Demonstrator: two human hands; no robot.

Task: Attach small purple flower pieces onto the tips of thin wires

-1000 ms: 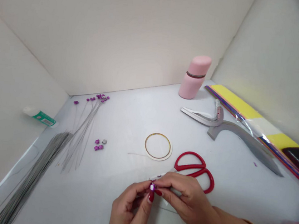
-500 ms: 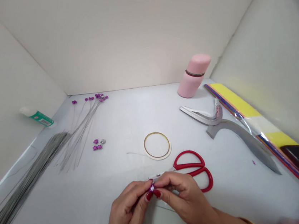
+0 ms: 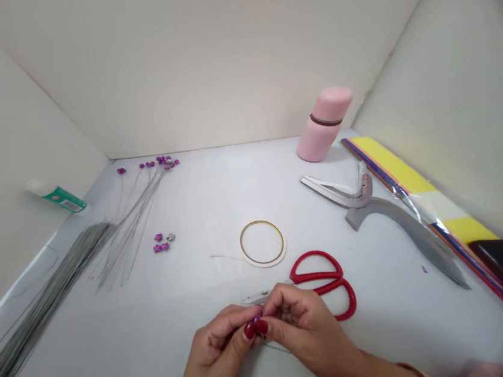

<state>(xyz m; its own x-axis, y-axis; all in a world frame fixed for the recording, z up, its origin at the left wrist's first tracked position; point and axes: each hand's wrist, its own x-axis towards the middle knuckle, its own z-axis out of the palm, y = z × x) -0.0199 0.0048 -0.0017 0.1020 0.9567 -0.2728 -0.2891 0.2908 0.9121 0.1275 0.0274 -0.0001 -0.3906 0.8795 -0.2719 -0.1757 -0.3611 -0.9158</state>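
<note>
My left hand [image 3: 217,354] and my right hand [image 3: 303,327] meet at the fingertips low in the middle of the view. Between thumbs and forefingers they pinch a tiny purple bead [image 3: 257,320], mostly hidden by the fingers. A thin wire runs under my right hand. Red-handled scissors [image 3: 325,281] lie just behind my right hand, blades hidden beneath it. A few loose purple beads [image 3: 161,243] sit on the white table [image 3: 181,326] to the left.
A bundle of grey wires [image 3: 54,287] lies at the left, with beaded wires [image 3: 142,191] fanned beside it. A tape ring [image 3: 263,243], pink bottle [image 3: 323,124], grey tool [image 3: 380,212], glue tube [image 3: 57,195] and coloured sheets [image 3: 419,189] surround the work area.
My fingertips have closed more tightly over the purple bead, so less of it shows. Both hands stay in nearly the same spot.
</note>
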